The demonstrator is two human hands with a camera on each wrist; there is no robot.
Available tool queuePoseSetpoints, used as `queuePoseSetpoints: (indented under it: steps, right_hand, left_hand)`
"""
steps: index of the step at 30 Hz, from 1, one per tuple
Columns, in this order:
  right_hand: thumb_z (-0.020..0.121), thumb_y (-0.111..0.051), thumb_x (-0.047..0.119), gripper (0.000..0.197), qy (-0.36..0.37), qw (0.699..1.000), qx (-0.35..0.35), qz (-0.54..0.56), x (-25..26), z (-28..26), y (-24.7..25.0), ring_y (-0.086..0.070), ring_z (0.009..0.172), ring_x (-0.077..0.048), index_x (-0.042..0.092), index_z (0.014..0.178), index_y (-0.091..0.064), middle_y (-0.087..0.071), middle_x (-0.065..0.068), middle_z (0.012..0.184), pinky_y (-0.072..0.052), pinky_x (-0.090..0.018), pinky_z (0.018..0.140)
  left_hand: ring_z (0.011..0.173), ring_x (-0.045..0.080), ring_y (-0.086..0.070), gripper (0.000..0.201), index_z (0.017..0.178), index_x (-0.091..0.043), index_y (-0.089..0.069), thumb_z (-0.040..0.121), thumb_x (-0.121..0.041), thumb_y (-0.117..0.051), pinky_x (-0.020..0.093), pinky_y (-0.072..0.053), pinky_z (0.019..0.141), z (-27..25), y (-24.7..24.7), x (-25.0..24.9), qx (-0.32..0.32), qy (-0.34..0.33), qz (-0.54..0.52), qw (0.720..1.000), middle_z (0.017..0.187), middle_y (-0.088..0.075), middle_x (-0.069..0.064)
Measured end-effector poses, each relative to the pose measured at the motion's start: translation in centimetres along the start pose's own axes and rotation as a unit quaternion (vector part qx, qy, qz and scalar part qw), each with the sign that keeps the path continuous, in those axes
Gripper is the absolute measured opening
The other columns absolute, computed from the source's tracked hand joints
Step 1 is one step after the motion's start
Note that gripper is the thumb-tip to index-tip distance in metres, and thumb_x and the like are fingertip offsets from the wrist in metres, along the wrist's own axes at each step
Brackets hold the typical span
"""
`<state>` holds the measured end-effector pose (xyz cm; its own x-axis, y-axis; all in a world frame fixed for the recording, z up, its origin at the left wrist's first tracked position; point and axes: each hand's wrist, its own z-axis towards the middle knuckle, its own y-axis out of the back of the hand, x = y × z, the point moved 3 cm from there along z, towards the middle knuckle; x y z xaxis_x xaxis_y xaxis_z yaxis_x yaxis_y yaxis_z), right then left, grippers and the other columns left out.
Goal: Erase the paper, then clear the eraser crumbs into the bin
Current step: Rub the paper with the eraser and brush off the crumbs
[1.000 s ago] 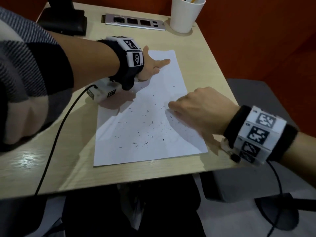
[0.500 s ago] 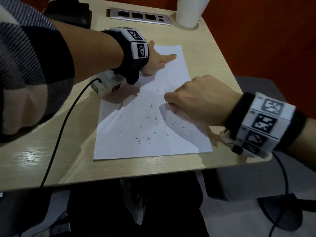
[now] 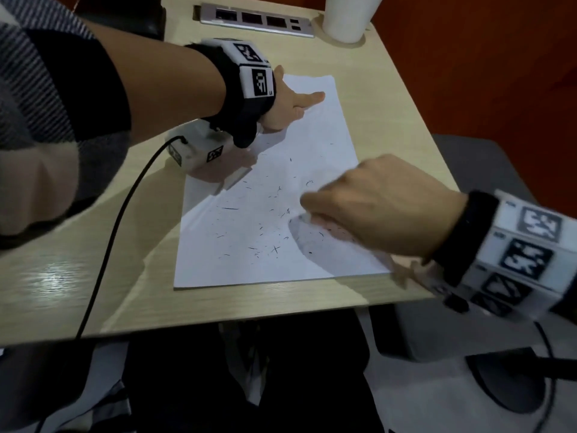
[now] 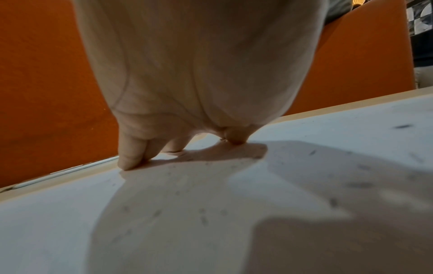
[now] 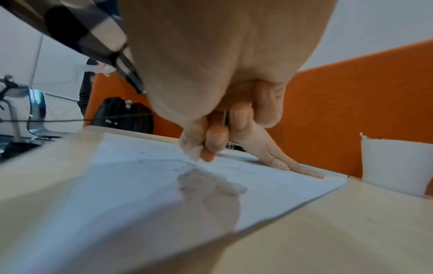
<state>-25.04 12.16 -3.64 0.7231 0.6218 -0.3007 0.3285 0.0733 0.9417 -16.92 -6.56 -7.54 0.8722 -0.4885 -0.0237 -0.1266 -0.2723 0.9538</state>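
— since a second ago your right hand (image 3: 374, 207) has slid further up the one white paper sheet (image 3: 237, 264), hasn't it?
— yes. its fingers pinch one small white eraser (image 5: 193, 151) against the sheet's middle, among scattered dark eraser crumbs (image 3: 274, 248).
— and your left hand (image 3: 293, 104)?
— fingers straight, pressing the far end flat.
— anything around?
— one white paper cup (image 3: 346, 17) and one silver socket strip (image 3: 259, 21) on the pale wooden desk (image 3: 62, 276); the cup's contents are out of view.
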Motion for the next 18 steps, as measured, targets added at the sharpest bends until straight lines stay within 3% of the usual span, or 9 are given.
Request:
queuePoseSetpoints:
  steps: [1,4,6,8,10,11,14,16,18]
  right_hand:
    - [0.098,-0.046,0.03,0.024,-0.014,1.0,-0.005,-0.015,-0.6,1.0,0.2,-0.031,0.046,-0.024,0.023,0.08,-0.031,-0.056,0.0,0.062,-0.025,-0.027,0.044]
    - [0.102,-0.033,0.032,0.022,-0.02,1.0,-0.001,-0.021,-0.4,2.2,-0.7,-0.039,0.053,-0.029,0.018,0.087,-0.043,-0.061,-0.004,0.074,-0.029,-0.031,0.049]
    - [0.101,-0.034,0.028,0.017,-0.008,1.0,0.015,0.008,0.5,1.7,-1.1,-0.038,0.05,-0.026,0.02,0.086,-0.038,-0.058,-0.001,0.072,-0.027,-0.03,0.047]
    - [0.093,-0.031,0.015,0.015,-0.005,0.999,0.039,0.036,2.0,0.3,-1.4,-0.032,0.042,-0.023,0.021,0.081,-0.038,-0.052,0.001,0.062,-0.014,-0.026,0.041]
    - [0.078,-0.027,0.012,0.02,0.022,0.997,0.044,0.055,3.4,-1.1,-1.4,-0.04,0.039,-0.027,0.021,0.078,-0.045,-0.052,0.003,0.058,-0.002,-0.024,0.042]
    - [0.076,-0.027,0.013,0.019,0.038,0.996,0.045,0.06,3.9,-1.7,-1.6,-0.046,0.041,-0.028,0.021,0.077,-0.044,-0.053,0.003,0.058,-0.003,-0.025,0.042]
    - [0.079,-0.036,0.016,0.011,0.069,0.995,0.023,0.063,3.3,-2.4,-1.1,-0.052,0.045,-0.028,0.024,0.079,-0.043,-0.056,0.005,0.061,-0.011,-0.026,0.04]
    - [0.082,-0.054,0.017,0.015,0.044,0.998,0.0,0.045,1.9,-1.4,-0.2,-0.049,0.043,-0.029,0.025,0.079,-0.042,-0.06,0.005,0.063,-0.012,-0.024,0.04]
    - [0.091,-0.054,0.024,0.024,0.011,1.0,-0.006,0.007,0.9,0.2,0.5,-0.038,0.042,-0.028,0.024,0.079,-0.034,-0.061,0.003,0.064,-0.017,-0.024,0.04]
  left_hand:
    - [0.118,0.05,-0.044,0.051,0.15,-0.042,0.01,0.105,-0.037,-0.015,0.042,-0.026,0.105,-0.3,0.2,-0.2,-0.002,-0.015,-0.005,1.0,0.155,0.0,0.033]
    - [0.084,0.04,-0.046,0.052,0.149,-0.043,0.012,0.106,-0.035,-0.016,0.043,-0.031,0.101,0.1,0.1,-0.1,0.003,-0.024,0.055,0.998,0.156,0.005,0.031]
    - [0.113,0.049,-0.045,0.053,0.15,-0.039,0.011,0.106,-0.034,-0.017,0.044,-0.028,0.103,0.4,-0.6,0.0,-0.003,-0.01,0.045,0.999,0.157,0.005,0.029]
    - [0.138,0.049,-0.023,0.059,0.153,-0.032,0.005,0.102,-0.047,-0.02,0.049,-0.022,0.109,0.7,-1.4,0.5,-0.01,0.002,0.026,1.0,0.159,-0.001,0.022]
    - [0.142,0.044,-0.019,0.075,0.154,-0.025,-0.003,0.093,-0.064,-0.022,0.054,-0.018,0.113,1.1,-1.4,0.9,-0.02,-0.01,0.036,0.999,0.159,-0.01,0.018]
    - [0.142,0.042,-0.02,0.074,0.154,-0.024,-0.004,0.093,-0.063,-0.022,0.053,-0.017,0.113,0.6,-1.2,0.7,-0.013,-0.018,0.06,0.998,0.16,-0.01,0.017]
    - [0.14,0.044,-0.019,0.052,0.154,-0.028,0.002,0.106,-0.032,-0.017,0.042,-0.015,0.111,0.2,-0.3,0.1,-0.02,-0.008,0.065,0.998,0.161,-0.001,0.015]
    - [0.139,0.049,-0.017,0.052,0.151,-0.035,0.011,0.106,-0.032,-0.015,0.041,-0.018,0.109,-0.3,0.2,-0.5,-0.012,-0.011,0.063,0.998,0.158,-0.002,0.026]
    - [0.141,0.05,-0.012,0.052,0.15,-0.038,0.013,0.106,-0.034,-0.014,0.045,-0.017,0.111,-0.3,0.0,-0.2,0.0,-0.014,0.096,0.995,0.156,-0.003,0.032]
